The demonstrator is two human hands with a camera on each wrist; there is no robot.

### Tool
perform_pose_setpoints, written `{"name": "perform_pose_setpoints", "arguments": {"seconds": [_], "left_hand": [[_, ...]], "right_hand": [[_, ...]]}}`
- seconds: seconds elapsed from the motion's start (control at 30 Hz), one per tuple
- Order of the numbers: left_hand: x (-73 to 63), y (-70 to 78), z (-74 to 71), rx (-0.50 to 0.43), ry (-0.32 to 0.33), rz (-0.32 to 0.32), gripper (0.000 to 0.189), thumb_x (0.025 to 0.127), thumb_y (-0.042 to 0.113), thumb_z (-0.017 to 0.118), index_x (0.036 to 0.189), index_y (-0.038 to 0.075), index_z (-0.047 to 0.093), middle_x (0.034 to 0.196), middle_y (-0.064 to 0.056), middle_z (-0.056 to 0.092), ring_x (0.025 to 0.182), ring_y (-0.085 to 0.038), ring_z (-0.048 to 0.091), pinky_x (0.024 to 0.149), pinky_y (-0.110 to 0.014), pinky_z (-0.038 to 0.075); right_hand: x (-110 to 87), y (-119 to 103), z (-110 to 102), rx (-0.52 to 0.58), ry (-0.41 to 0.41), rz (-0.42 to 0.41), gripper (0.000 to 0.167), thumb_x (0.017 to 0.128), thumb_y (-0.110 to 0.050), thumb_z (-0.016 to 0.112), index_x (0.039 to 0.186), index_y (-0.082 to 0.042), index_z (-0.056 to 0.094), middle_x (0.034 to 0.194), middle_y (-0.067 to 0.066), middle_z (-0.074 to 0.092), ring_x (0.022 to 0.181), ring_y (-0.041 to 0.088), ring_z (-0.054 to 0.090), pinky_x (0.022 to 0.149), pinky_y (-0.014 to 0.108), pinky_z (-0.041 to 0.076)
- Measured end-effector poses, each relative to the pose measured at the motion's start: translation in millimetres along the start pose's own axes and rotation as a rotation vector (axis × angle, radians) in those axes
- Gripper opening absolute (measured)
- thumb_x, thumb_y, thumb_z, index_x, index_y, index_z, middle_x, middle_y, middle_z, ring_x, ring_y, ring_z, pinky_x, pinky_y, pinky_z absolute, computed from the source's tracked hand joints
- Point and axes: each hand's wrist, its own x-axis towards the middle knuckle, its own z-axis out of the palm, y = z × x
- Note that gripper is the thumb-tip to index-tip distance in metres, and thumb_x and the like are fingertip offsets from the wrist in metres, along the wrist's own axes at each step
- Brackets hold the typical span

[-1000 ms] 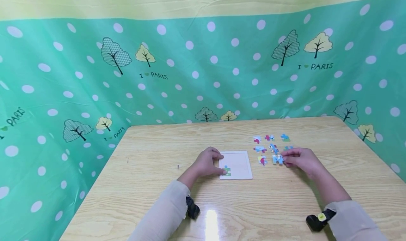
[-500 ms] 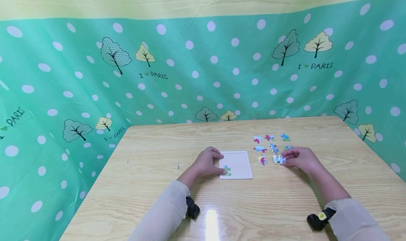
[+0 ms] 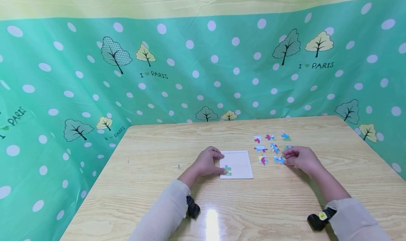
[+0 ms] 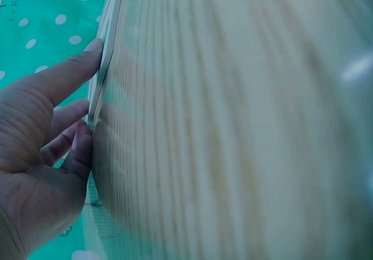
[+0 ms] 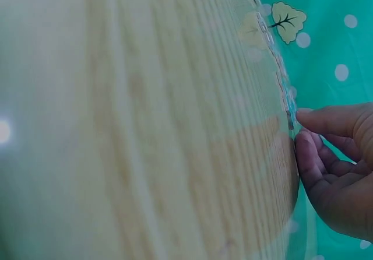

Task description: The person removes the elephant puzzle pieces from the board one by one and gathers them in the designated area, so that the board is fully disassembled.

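Note:
A white square puzzle tray (image 3: 240,163) lies on the table, with one green-and-blue jigsaw piece (image 3: 228,170) in its near left corner. My left hand (image 3: 207,162) holds the tray by its left side, the thumb down at that corner piece and the fingers higher along the edge. To the right, my right hand (image 3: 301,160) pinches a blue-and-white jigsaw piece (image 3: 278,160) at its right side, low over the table. In the right wrist view the thumb and fingers of the right hand (image 5: 341,155) meet at table level; the piece there is hardly visible.
Loose jigsaw pieces lie in rough rows right of the tray, among them a yellow-and-red piece (image 3: 263,160), a blue piece (image 3: 274,148) and a green-and-blue piece (image 3: 286,137). A tiny object (image 3: 178,166) lies left of the left hand. A patterned curtain (image 3: 177,75) hangs behind the table.
The jigsaw piece at the right fingertips has turned and shifted slightly right, showing more blue. The right fingers moved a little; the left hand and tray stayed in place.

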Motion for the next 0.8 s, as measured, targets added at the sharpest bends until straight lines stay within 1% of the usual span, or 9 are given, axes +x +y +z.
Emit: {"name": "perform_pose_setpoints", "arguments": {"seconds": [0.17,0.27,0.47,0.6,0.67,0.8], "left_hand": [[0.1,0.8,-0.6,-0.015,0.002,-0.003,0.055,0.079,0.024,0.094,0.126,0.003,0.073,0.125,-0.003,0.057,0.114,-0.022,0.057,0.102,-0.037,0.049],[0.4,1.3,-1.1,-0.022,0.001,-0.009,0.056,0.079,0.024,0.094,0.126,0.003,0.073,0.125,-0.002,0.057,0.115,-0.022,0.056,0.103,-0.037,0.049],[1.3,0.5,-1.1,-0.018,-0.005,-0.01,0.057,0.079,0.025,0.094,0.127,0.004,0.072,0.125,-0.002,0.057,0.115,-0.021,0.056,0.103,-0.036,0.049],[0.8,0.3,-1.0,-0.014,-0.006,-0.009,0.056,0.079,0.025,0.094,0.126,0.003,0.073,0.125,-0.002,0.057,0.114,-0.021,0.056,0.102,-0.035,0.049],[0.6,0.3,-0.9,-0.015,-0.007,-0.012,0.056,0.079,0.025,0.094,0.126,0.003,0.073,0.125,-0.002,0.057,0.114,-0.021,0.056,0.102,-0.036,0.049],[0.4,-0.1,-0.5,-0.023,-0.007,-0.021,0.056,0.079,0.025,0.094,0.126,0.004,0.073,0.126,-0.002,0.056,0.115,-0.021,0.056,0.103,-0.036,0.049]], "right_hand": [[-1.6,-1,-1,-0.007,0.009,-0.047,0.037,0.09,-0.001,0.076,0.122,0.013,0.064,0.106,0.018,0.067,0.095,0.027,0.061,0.068,0.025,0.054],[-2.6,-2,-2,0.011,0.009,-0.062,0.036,0.091,-0.002,0.074,0.123,0.012,0.064,0.108,0.018,0.066,0.095,0.026,0.06,0.069,0.025,0.055],[-4.5,-7,-2,0.071,0.001,-0.042,0.041,0.095,-0.006,0.073,0.131,0.01,0.061,0.119,0.021,0.063,0.102,0.027,0.059,0.074,0.026,0.056],[-6.6,-11,-2,0.086,0.003,-0.038,0.043,0.094,-0.006,0.073,0.133,0.008,0.061,0.119,0.02,0.063,0.103,0.027,0.058,0.076,0.026,0.055],[-8.3,-14,-1,0.093,0.001,-0.056,0.042,0.095,-0.006,0.073,0.133,0.008,0.062,0.118,0.019,0.063,0.101,0.026,0.057,0.075,0.027,0.055],[-12.5,-21,1,0.111,-0.016,-0.107,0.043,0.094,-0.007,0.074,0.133,0.007,0.062,0.118,0.02,0.064,0.1,0.023,0.057,0.077,0.024,0.054]]}}
